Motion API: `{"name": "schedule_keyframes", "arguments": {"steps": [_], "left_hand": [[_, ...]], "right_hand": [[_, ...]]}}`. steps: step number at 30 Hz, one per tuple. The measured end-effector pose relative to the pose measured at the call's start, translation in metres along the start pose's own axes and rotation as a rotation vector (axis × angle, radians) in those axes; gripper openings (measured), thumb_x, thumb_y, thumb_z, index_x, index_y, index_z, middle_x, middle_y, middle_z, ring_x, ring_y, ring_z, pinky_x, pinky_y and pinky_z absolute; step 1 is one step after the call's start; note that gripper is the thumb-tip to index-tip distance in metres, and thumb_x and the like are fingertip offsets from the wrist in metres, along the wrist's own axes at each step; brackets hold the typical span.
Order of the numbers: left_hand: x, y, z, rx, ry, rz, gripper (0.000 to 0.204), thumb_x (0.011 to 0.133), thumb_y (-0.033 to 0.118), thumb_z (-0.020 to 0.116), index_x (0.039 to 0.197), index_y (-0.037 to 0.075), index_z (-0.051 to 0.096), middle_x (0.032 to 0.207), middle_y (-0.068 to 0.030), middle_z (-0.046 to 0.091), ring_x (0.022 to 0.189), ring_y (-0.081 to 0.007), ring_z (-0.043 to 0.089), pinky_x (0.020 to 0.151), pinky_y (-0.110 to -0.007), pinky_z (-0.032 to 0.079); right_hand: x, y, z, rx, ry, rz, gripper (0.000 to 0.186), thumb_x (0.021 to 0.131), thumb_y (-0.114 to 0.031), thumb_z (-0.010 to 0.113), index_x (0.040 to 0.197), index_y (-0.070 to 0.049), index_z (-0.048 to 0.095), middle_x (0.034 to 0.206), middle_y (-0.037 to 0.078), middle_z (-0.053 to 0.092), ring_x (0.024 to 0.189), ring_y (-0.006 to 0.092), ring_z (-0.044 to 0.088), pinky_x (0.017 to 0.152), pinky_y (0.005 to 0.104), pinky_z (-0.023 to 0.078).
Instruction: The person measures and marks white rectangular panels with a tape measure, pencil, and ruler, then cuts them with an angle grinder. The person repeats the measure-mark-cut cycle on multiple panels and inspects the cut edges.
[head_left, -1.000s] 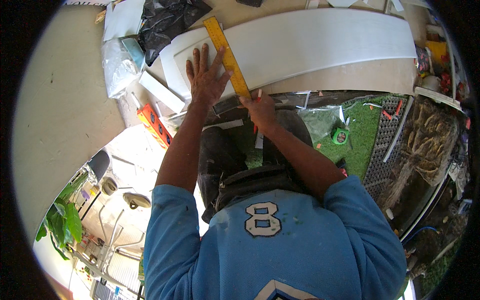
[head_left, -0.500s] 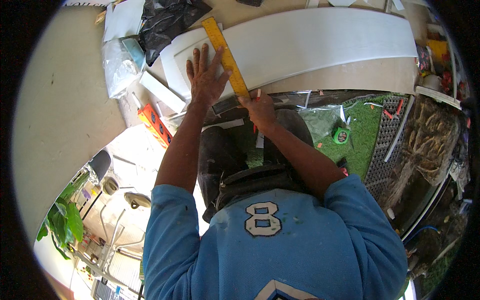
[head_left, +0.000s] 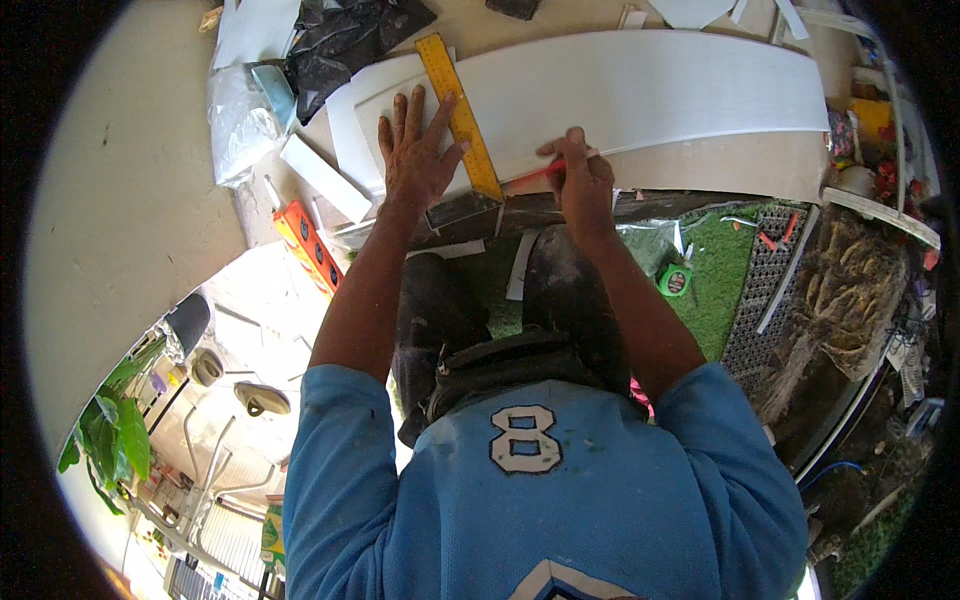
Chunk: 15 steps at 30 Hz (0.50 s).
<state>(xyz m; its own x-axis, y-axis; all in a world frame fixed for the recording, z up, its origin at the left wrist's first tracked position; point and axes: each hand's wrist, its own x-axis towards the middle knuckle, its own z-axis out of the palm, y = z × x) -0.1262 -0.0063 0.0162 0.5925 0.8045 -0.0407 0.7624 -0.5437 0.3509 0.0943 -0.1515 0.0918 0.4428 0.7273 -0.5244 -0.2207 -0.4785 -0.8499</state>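
Observation:
A long white panel (head_left: 650,90) lies across the work surface, its right part curving toward me. Across its left part rests a try square with a yellow ruled blade (head_left: 462,120); its dark stock (head_left: 463,212) sits along the near edge. My left hand (head_left: 415,165) lies flat with spread fingers on the white material left of the blade, forefinger and thumb at the blade's edge. Just right of the square, my right hand (head_left: 585,185) is closed on a red pencil (head_left: 538,177), which points left toward the blade's lower end.
White offcuts (head_left: 325,178), a clear plastic bag (head_left: 240,130) and black plastic (head_left: 350,45) lie at the left. An orange power strip (head_left: 307,248) is below them. On green turf to the right sit a green tape measure (head_left: 675,280) and a dark perforated mat (head_left: 760,275).
My right hand has let go of the square's corner and moved right and slightly up, turning the red pencil toward the blade. My left hand stays flat beside the square.

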Motion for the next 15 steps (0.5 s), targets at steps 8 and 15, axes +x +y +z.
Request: {"name": "schedule_keyframes", "arguments": {"steps": [8, 15], "left_hand": [[0.003, 0.006, -0.006, 0.016, -0.048, -0.043, 0.08, 0.101, 0.048, 0.072, 0.172, 0.036, 0.036, 0.182, -0.0159, 0.018, 0.168, -0.0411, 0.012, 0.133, -0.065, 0.007], [0.001, 0.006, -0.009, -0.008, -0.026, -0.041, 0.079, 0.101, 0.05, 0.073, 0.171, 0.036, 0.038, 0.182, -0.016, 0.02, 0.17, -0.0376, 0.01, 0.135, -0.06, 0.002]], "right_hand": [[0.08, -0.005, 0.067, -0.405, 0.086, -0.889, 0.025, 0.101, -0.013, 0.077, 0.124, -0.003, 0.075, 0.11, 0.014, 0.077, 0.097, 0.027, 0.076, 0.085, 0.0388, 0.062], [0.111, -0.001, 0.086, -0.516, 0.102, -0.997, 0.025, 0.101, -0.014, 0.077, 0.123, -0.004, 0.076, 0.11, 0.015, 0.078, 0.097, 0.0302, 0.076, 0.084, 0.0415, 0.062]]}}
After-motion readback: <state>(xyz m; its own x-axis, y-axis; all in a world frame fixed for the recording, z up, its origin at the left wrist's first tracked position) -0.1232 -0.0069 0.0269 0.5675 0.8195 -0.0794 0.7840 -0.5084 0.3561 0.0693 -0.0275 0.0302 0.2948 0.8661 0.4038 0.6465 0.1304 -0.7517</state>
